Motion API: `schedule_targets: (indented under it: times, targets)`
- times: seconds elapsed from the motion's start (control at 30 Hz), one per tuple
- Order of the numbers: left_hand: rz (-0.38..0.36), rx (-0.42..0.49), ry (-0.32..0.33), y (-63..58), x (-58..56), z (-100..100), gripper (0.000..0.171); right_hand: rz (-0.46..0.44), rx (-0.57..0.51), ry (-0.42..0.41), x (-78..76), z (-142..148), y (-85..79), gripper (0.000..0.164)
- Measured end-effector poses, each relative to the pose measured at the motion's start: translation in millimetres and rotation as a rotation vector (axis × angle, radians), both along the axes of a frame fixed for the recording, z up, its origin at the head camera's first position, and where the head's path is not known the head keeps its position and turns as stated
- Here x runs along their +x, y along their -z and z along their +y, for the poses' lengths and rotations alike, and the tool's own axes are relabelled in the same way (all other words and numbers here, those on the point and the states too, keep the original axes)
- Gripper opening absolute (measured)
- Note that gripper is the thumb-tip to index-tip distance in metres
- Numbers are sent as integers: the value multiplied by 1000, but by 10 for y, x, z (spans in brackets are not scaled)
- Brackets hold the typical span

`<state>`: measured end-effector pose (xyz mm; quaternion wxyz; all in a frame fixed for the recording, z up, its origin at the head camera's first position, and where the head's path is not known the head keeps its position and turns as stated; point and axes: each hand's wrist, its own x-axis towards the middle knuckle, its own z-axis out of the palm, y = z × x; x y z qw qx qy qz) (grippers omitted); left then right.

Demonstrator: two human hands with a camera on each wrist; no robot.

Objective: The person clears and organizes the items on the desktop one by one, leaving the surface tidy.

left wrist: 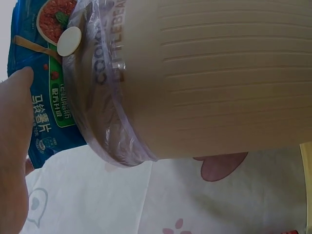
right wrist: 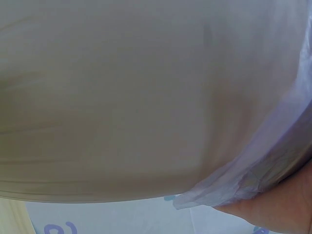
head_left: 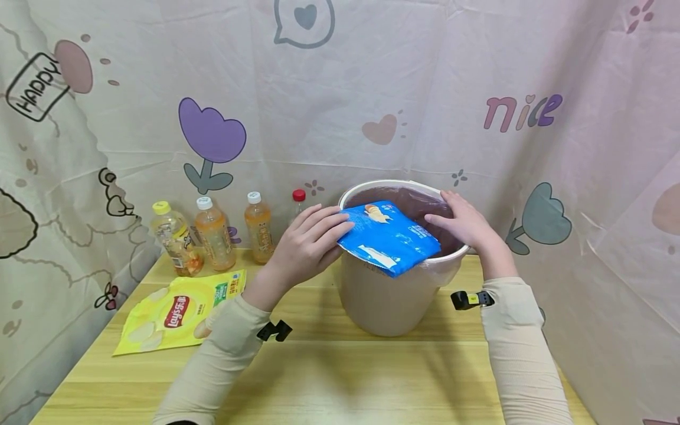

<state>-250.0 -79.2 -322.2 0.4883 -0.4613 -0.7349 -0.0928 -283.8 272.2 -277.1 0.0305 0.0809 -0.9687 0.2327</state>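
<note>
My left hand (head_left: 310, 242) holds a blue chip bag (head_left: 390, 239) by its left edge, fingers over the top. In the left wrist view the thumb lies against the printed face of the same chip bag (left wrist: 48, 112). The bag lies tilted over the open mouth of a beige trash bin (head_left: 388, 301) and overlaps its near rim. A clear plastic liner (left wrist: 131, 131) is folded over the rim. On the bin's right side my right hand (head_left: 467, 221) grips the rim, thumb reaching inside. The right wrist view shows mostly the bin wall (right wrist: 112, 107) and part of that hand (right wrist: 278, 209).
A yellow Lay's chip bag (head_left: 180, 313) lies flat on the wooden table (head_left: 340, 383) at the left. Behind it stand a yellow-capped bottle (head_left: 177, 239) and two white-capped orange drink bottles (head_left: 215, 236). A red-capped bottle (head_left: 299, 198) is partly hidden behind my left hand. A printed curtain (head_left: 329, 88) hangs behind.
</note>
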Motion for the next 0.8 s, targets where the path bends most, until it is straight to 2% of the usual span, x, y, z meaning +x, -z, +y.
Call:
schedule_targets:
  times: [0.5,0.8]
  targets:
    - [-85,-40,-47,54,-74,177,63,-6,-6,2,10,-5,-8,87]
    - [-194,-80,-103,75,-68,260,77,-4,3,1,2,-4,-10,87]
